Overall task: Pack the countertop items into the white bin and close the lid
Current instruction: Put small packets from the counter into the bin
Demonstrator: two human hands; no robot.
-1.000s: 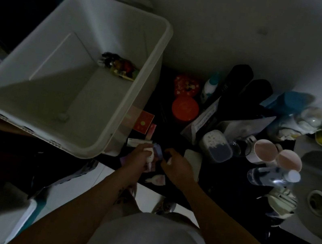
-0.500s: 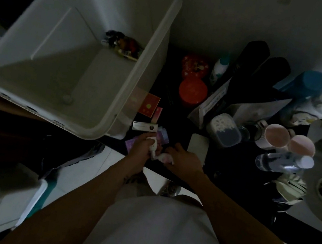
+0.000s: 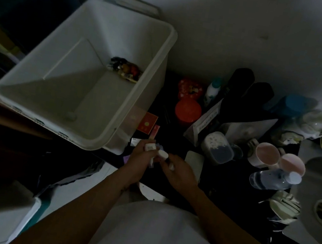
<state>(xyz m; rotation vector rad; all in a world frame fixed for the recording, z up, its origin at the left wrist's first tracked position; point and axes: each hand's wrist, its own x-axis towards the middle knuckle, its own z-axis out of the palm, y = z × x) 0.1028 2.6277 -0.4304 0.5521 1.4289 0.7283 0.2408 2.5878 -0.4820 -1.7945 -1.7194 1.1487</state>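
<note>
Closely together, left hand (image 3: 139, 158) curled round small white items (image 3: 150, 147), right hand (image 3: 178, 172) pinching them too.

White bin (image 3: 53, 99) open-topped, nearly empty | 1 colourful packet (image 3: 125, 70) inside, against far wall | small white items (image 3: 150, 147) clutched beside bin's near corner

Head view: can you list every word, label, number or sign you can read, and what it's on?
None can be read; the picture is dark and blurred.
white pouch: dark print along its edge, too small.
red card: gold round emblem, no legible words.
white bottle: label marks, blurred.
small white items gripped by left hand and right hand: no print legible.
</note>
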